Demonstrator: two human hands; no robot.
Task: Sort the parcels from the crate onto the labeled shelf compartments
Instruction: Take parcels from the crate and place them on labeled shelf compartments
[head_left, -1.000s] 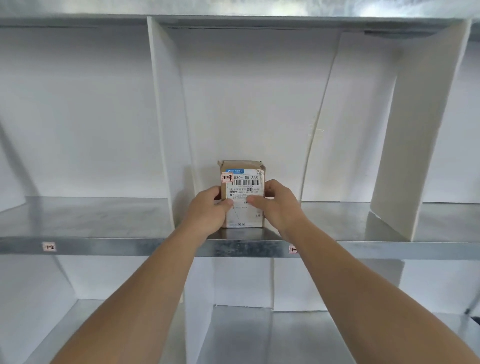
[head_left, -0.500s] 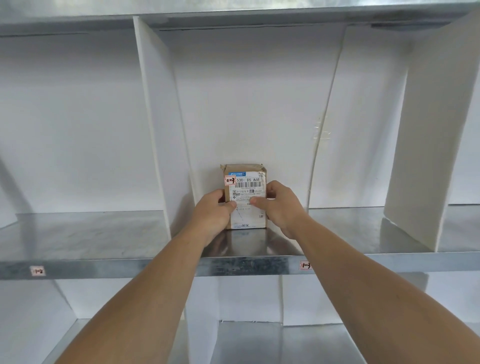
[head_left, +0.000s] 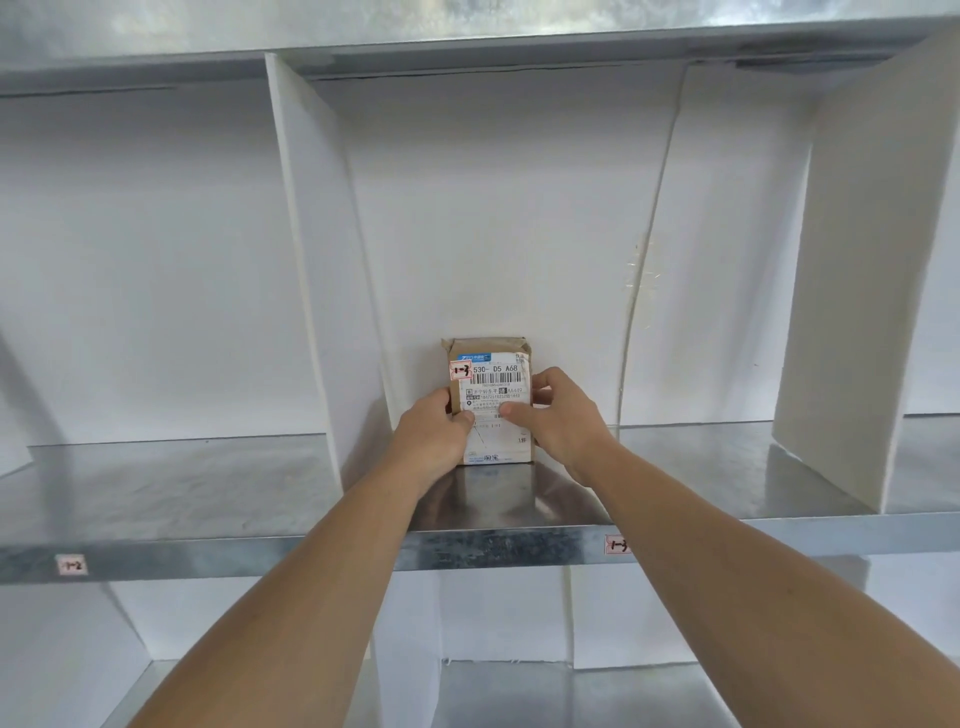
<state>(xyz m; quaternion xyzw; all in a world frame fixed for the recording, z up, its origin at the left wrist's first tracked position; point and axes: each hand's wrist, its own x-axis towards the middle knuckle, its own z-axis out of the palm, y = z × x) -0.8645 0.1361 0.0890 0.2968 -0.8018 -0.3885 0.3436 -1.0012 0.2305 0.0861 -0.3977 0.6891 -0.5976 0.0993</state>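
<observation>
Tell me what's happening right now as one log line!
step: placing | parcel: upright on shelf, above 1-3 tag | left hand: grips parcel | right hand: grips parcel

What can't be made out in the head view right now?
Head view only.
The crate: outside the frame.
Fine print on the parcel label: too small, partly covered by left hand and right hand thumbs.
The shelf tag: right end hidden behind the right forearm.
Any gap between parcel and back wall: hidden by the parcel.
</observation>
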